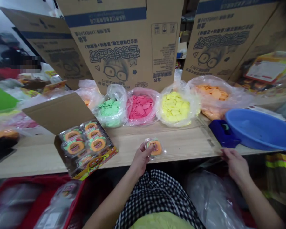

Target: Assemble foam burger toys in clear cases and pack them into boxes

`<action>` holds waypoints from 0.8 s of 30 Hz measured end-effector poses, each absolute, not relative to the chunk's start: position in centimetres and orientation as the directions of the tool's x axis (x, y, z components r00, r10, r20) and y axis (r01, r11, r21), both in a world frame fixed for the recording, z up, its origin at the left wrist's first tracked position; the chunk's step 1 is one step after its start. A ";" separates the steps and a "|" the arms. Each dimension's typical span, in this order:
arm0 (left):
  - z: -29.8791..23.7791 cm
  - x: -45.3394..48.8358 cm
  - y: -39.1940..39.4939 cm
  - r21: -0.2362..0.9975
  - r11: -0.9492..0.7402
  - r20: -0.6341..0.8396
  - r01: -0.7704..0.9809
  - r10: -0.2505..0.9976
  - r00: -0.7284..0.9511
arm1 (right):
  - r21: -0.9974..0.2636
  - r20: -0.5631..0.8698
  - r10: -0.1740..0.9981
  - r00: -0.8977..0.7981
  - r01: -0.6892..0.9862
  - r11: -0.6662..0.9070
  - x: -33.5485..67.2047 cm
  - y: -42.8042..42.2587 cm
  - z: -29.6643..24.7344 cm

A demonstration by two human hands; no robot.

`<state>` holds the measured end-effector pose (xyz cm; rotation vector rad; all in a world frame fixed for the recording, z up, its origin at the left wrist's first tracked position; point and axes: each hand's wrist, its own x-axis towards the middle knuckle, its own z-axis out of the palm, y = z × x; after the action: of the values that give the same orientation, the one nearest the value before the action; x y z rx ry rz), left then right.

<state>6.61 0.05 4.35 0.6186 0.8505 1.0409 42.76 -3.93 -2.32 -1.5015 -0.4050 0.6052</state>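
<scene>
Checked cloth (157,194) nearest; pinches slick packet (155,148) in left grip (141,157) at desk (181,143) edge; right grip (235,163) slack, empty; could slip off.

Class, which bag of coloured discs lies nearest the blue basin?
The orange bag, at the row's right end; green, pink and yellow sit farther left.

Head view, down over near table (181,143)
</scene>
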 end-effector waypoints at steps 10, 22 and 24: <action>5.5 6.4 -0.7 0.801 0.366 -0.252 -0.473 0.924 0.289 | -0.861 0.245 0.930 -0.272 0.380 0.338 26.5 -1.5 9.2; 6.0 5.1 -1.0 0.765 0.339 -0.213 -0.548 0.936 0.281 | -0.773 0.291 0.910 -0.297 0.487 0.406 23.1 0.8 7.5; 6.3 5.0 -1.1 0.749 0.334 -0.203 -0.572 0.938 0.281 | -0.795 0.266 0.914 -0.307 0.467 0.388 22.9 0.9 7.4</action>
<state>4.99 -1.07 6.32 0.6157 0.7100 1.1013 22.86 0.94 7.38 -1.1859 -1.9242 0.7853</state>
